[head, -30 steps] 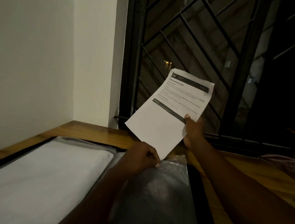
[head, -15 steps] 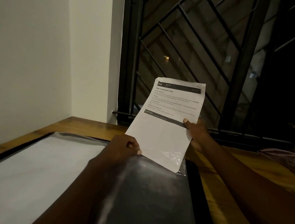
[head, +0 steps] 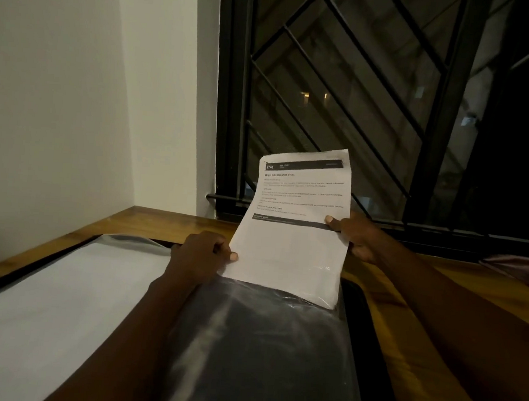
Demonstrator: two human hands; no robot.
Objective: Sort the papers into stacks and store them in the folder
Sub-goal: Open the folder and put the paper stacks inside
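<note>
Paper (head: 294,244), a printed sheet with a dark header band, stands tilted over the open black folder (head: 357,334) on the wooden table (head: 166,221), its lower end inside a clear sleeve (head: 261,342). The left hand (head: 202,255) has a pinching grip on the sheet's edge at 8 o'clock, the right hand (head: 355,236) a like grip at 3 o'clock. White sheets (head: 59,295) fill the folder's 9 o'clock side.
</note>
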